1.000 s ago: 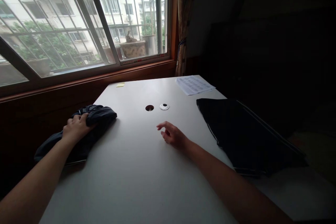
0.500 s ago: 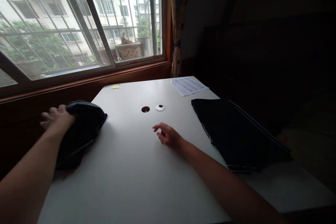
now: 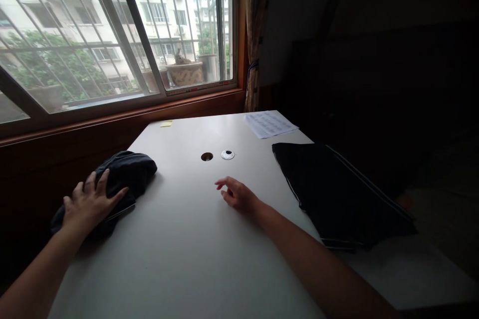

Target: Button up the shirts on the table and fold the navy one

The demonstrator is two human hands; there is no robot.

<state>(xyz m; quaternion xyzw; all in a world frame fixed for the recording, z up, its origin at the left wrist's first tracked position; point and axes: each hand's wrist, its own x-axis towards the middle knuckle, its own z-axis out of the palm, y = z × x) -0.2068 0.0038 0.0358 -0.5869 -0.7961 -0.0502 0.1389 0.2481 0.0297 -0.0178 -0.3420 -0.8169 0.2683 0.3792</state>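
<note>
A bunched dark garment [image 3: 130, 172] with a thin pale stripe lies at the left edge of the white table. On top of it rests my left hand [image 3: 92, 202], fingers spread, palm down. Over the middle of the table is my right hand [image 3: 235, 193], fingers loosely bent and apart, with nothing in it. To its right a second dark garment [image 3: 333, 189], laid flat with white piping along its edges, reaches to the table's right side. The fabric beneath my left palm is hidden.
The white table [image 3: 179, 239] has a round hole [image 3: 207, 157] and a round grommet cover [image 3: 227, 154] in its top. Printed sheets [image 3: 270, 123] lie at the far right corner, a yellow sticky note [image 3: 165, 123] at the far left. Beyond stands a barred window [image 3: 119, 35].
My left hand has come down and spread over the bunched garment, which now sits lower and flatter. The right hand has hardly moved.
</note>
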